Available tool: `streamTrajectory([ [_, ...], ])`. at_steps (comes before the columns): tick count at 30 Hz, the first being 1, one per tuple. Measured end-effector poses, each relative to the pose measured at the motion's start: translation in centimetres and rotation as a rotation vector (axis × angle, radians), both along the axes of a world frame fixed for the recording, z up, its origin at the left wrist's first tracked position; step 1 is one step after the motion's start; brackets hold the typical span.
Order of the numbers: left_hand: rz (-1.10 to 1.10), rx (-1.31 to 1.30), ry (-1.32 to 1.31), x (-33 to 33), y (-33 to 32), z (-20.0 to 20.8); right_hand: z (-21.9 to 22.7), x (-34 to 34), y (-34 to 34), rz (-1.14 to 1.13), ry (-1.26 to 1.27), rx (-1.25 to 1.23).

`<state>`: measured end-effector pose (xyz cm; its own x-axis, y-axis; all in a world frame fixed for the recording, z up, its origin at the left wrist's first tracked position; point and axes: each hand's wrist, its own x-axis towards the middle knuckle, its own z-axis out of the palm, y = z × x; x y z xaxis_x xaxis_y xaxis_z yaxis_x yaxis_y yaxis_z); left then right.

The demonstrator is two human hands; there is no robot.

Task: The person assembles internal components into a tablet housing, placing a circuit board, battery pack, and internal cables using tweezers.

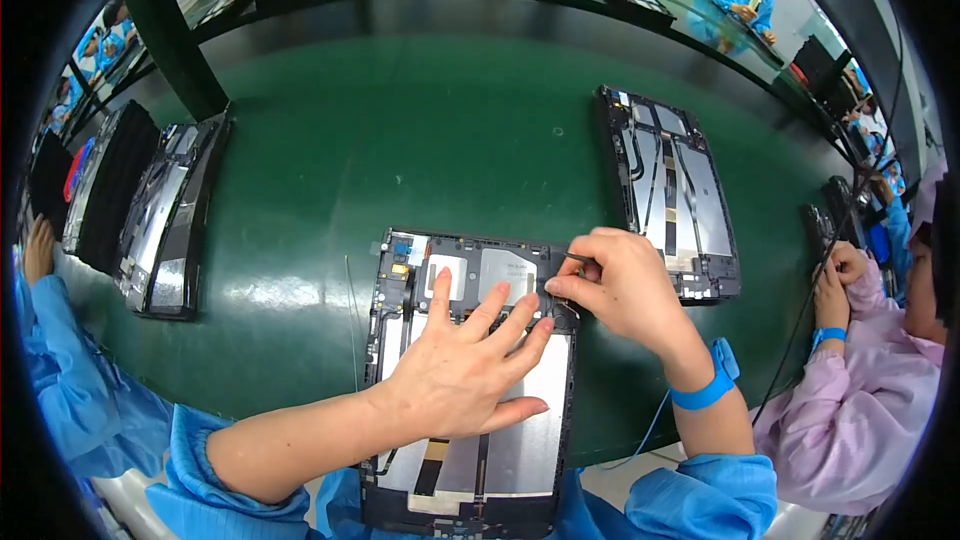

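An opened tablet (520,380) with black frame, silver plates and flat cables lies in front of me at the bench's near edge. My left hand (455,365) rests across its middle, fingers spread, palm down, holding nothing. At the tablet's upper right corner my right hand (625,285) is closed in a pinch around a thin dark tool (578,257). Only a short piece of that tool shows; its tip is hard to make out. A blue band (708,387) circles my right wrist.
Another opened tablet (680,190) lies to the right on a dark stack. More opened tablets (165,220) stand in stacks at the left. A dark post (175,30) rises at the far left. Co-workers sit on both sides, one in a pink sleeve (850,400) close at right.
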<state>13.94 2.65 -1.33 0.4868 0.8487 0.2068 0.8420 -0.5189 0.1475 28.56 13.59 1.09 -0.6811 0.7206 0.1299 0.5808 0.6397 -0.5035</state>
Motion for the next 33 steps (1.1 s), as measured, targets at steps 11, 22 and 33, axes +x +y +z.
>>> streamTrajectory([
  [11, 0.039, 0.029, -0.069, -0.3, -0.5, -0.1, 0.4, -3.7, 0.8, 0.321, -0.044, 0.008],
  [22, 0.047, -0.082, -0.122, -0.6, -0.3, -0.3, 0.4, 2.0, -1.8, 0.011, -0.146, 0.144],
  [33, 0.033, -0.099, -0.157, -0.8, -0.1, 0.0, -1.7, 2.4, -3.3, 0.180, 0.075, 0.327],
])
